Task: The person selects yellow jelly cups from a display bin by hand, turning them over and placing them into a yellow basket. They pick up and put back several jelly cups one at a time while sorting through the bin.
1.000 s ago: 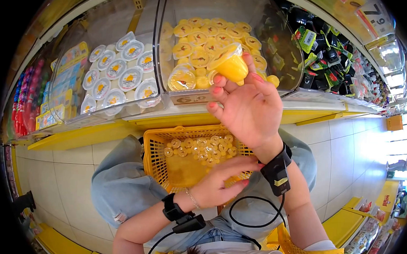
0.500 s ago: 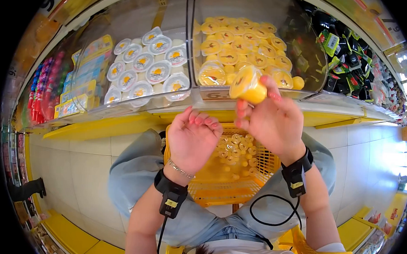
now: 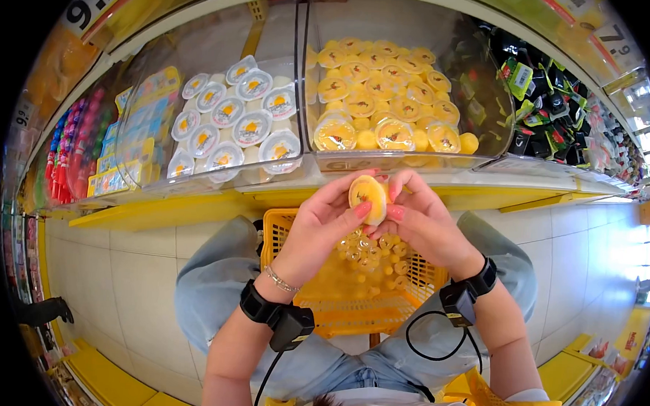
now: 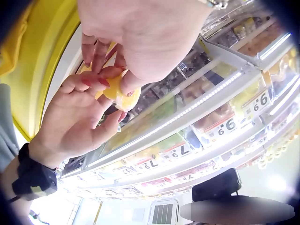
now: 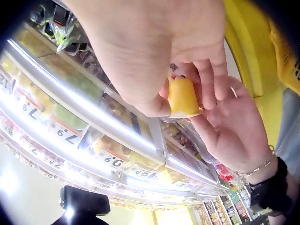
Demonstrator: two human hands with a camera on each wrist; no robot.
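A yellow jelly cup [image 3: 369, 196] with a printed film lid is held between both hands, just in front of the display bin. My left hand [image 3: 315, 228] grips it from the left, thumb across the lid. On the other side, thumb and fingertips of my right hand [image 3: 437, 235] pinch it near the rim. In the right wrist view the cup's tapered body [image 5: 182, 96] points upward with its rim down. Below the hands, a yellow basket [image 3: 320, 317] stands between the knees with many small yellow cups [image 3: 388, 260] inside, partly covered by the hands.
Rows of yellow jelly cups [image 3: 381, 86] fill the clear bin ahead, and white-lidded cups [image 3: 227, 112] fill the one to its left. Black packets [image 3: 554, 104] lie at the right. A yellow shelf ledge [image 3: 151, 206] runs above the tiled floor [image 3: 144, 282].
The jelly cup, earlier in the right hand alone over the bin's edge, has come down and closer. My left hand rose from by the right wrist and now grips the cup too.
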